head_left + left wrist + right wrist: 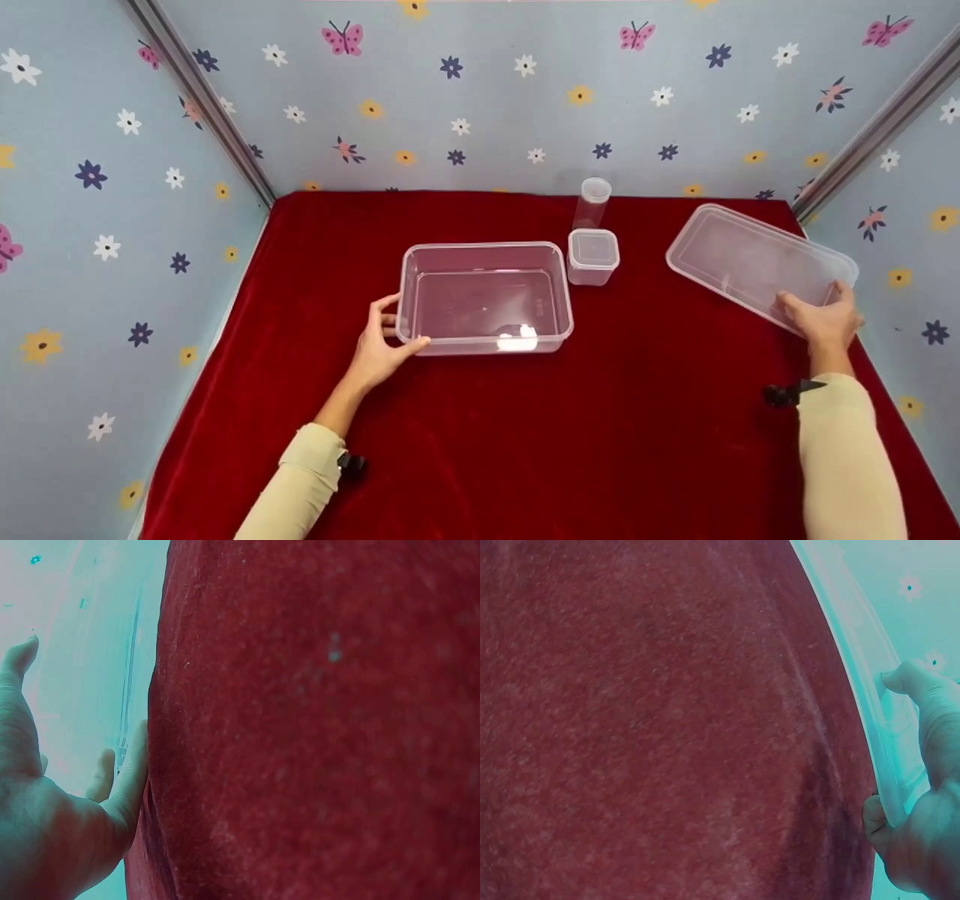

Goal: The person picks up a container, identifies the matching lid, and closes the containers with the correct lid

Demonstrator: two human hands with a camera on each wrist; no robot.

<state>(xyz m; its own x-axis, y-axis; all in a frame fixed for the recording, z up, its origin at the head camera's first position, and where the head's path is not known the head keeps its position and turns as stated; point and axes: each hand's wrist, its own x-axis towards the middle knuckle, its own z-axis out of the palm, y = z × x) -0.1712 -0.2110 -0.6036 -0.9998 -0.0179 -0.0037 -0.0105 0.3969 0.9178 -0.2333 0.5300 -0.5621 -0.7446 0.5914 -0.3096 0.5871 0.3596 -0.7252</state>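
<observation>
A clear rectangular plastic box (484, 300), open at the top, sits on the red cloth. My left hand (381, 352) holds its near left corner, thumb over the front rim and fingertips against the left side. In the left wrist view the left hand (71, 821) has its thumb and fingers spread apart. Off to the right, my right hand (825, 315) grips a translucent rectangular lid (757, 259) by its near right corner. The right wrist view shows the thumb on the lid's face (847, 622), with a fingertip of the right hand (930, 780) beneath its edge.
A small square container (592, 256) with a lid stands beside the box's right side. Behind it is a tall round clear container (592, 202). Red cloth (525, 450) covers the table. Patterned panels (480, 97) rise at the back and both sides.
</observation>
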